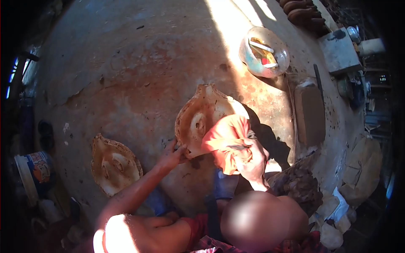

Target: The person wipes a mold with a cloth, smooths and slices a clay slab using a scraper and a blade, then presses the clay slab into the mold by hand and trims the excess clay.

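Note:
A plaster-like mould half (pixel 197 122), pale with brown stains and a hollow with a raised ring in it, stands tilted on the floor in front of me. My left hand (pixel 176 154) grips its lower left edge, fingers closed round the rim. In my right hand (pixel 254 162) is a bunched orange-red cloth (pixel 228 130), which covers the mould's right side. Whether the cloth presses on the surface underneath is hidden. Off to the left lies a second mould half (pixel 114 163) of similar shape, hollow side up, close to my left forearm.
A rounded translucent tub (pixel 252 63) with several tools stands at the upper right, in sunlight. Below it lies a brown clay-like block (pixel 310 114). A labelled bucket (pixel 37 173) is at the far left. Several curved brown pieces (pixel 301 12) and a grey box (pixel 339 51) line the right side.

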`<control>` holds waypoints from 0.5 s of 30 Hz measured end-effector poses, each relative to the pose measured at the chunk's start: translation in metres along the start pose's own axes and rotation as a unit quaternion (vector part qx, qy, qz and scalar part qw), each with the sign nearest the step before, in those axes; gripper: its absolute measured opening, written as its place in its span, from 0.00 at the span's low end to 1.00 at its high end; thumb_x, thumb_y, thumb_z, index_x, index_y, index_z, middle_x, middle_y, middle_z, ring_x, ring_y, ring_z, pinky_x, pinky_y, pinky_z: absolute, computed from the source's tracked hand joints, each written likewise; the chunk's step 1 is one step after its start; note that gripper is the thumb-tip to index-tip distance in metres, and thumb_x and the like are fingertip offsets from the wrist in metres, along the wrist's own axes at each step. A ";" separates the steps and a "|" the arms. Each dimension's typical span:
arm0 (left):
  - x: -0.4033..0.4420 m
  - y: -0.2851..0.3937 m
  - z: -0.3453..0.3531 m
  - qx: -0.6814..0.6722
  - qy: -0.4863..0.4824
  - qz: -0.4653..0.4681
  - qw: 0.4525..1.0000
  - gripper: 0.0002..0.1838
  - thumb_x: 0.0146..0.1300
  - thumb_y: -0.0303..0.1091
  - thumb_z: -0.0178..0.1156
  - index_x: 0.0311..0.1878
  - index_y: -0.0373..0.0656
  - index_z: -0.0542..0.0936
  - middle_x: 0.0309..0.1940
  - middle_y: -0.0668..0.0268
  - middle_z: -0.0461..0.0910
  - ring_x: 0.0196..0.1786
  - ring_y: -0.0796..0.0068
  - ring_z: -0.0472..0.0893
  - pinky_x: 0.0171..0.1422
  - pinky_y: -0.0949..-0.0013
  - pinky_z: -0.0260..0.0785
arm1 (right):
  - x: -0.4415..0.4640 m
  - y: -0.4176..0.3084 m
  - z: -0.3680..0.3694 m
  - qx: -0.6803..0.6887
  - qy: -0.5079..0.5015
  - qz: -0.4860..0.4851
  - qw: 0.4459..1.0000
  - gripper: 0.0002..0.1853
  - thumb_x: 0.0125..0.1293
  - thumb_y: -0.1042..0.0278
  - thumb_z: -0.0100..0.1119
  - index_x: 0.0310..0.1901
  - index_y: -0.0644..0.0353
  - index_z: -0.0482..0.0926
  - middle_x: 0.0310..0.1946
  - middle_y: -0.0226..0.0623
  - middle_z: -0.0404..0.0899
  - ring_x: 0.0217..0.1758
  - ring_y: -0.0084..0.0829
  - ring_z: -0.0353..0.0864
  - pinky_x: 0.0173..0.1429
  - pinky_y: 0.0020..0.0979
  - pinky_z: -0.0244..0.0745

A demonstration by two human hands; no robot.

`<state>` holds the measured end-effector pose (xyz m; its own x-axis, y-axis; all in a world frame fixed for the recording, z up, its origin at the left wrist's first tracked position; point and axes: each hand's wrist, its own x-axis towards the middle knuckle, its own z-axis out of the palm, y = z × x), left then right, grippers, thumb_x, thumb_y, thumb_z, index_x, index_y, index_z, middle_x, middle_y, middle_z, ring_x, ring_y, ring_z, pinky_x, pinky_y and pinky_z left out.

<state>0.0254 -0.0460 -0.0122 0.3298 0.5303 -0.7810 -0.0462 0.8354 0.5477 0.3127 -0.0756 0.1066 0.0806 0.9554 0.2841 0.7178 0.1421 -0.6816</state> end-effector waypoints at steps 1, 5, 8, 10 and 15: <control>0.000 0.000 0.002 0.002 -0.001 0.004 1.000 0.35 0.81 0.42 0.58 0.84 0.49 0.55 0.61 0.56 0.81 0.60 0.59 0.87 0.65 0.54 0.83 | 0.002 0.008 0.002 -0.026 -0.003 0.001 1.000 0.21 0.53 0.69 0.81 0.47 0.65 0.83 0.39 0.47 0.88 0.42 0.48 0.91 0.48 0.41 0.85; -0.004 0.012 0.009 0.028 0.002 0.008 1.000 0.35 0.82 0.40 0.57 0.85 0.50 0.54 0.64 0.55 0.81 0.59 0.59 0.87 0.65 0.54 0.83 | 0.023 0.028 0.008 -0.045 -0.060 0.031 0.997 0.18 0.56 0.72 0.78 0.47 0.64 0.83 0.40 0.49 0.88 0.43 0.50 0.90 0.49 0.42 0.84; 0.002 -0.001 -0.002 0.001 -0.005 -0.014 1.000 0.35 0.82 0.39 0.56 0.85 0.52 0.53 0.63 0.55 0.81 0.59 0.60 0.87 0.65 0.54 0.83 | 0.027 0.005 0.011 -0.011 -0.060 0.006 0.998 0.19 0.55 0.73 0.77 0.49 0.64 0.83 0.41 0.49 0.88 0.44 0.50 0.90 0.50 0.41 0.84; 0.004 0.002 -0.001 0.007 -0.017 -0.026 0.999 0.35 0.82 0.39 0.56 0.86 0.54 0.53 0.62 0.56 0.82 0.58 0.60 0.88 0.64 0.55 0.83 | 0.039 0.011 0.030 0.022 0.012 -0.033 0.999 0.21 0.55 0.73 0.77 0.51 0.63 0.83 0.44 0.51 0.88 0.46 0.49 0.90 0.52 0.42 0.84; 0.004 0.006 0.007 0.008 -0.004 0.003 1.000 0.35 0.82 0.40 0.56 0.85 0.54 0.54 0.61 0.57 0.83 0.58 0.60 0.88 0.63 0.56 0.84 | 0.097 0.007 0.050 0.040 -0.076 -0.062 0.994 0.25 0.52 0.69 0.79 0.54 0.57 0.85 0.45 0.45 0.88 0.47 0.48 0.89 0.51 0.41 0.85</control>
<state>0.0332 -0.0400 -0.0103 0.3375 0.5343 -0.7750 -0.0327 0.8295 0.5576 0.2911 0.0314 0.0960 -0.1142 0.9567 0.2677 0.6582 0.2747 -0.7009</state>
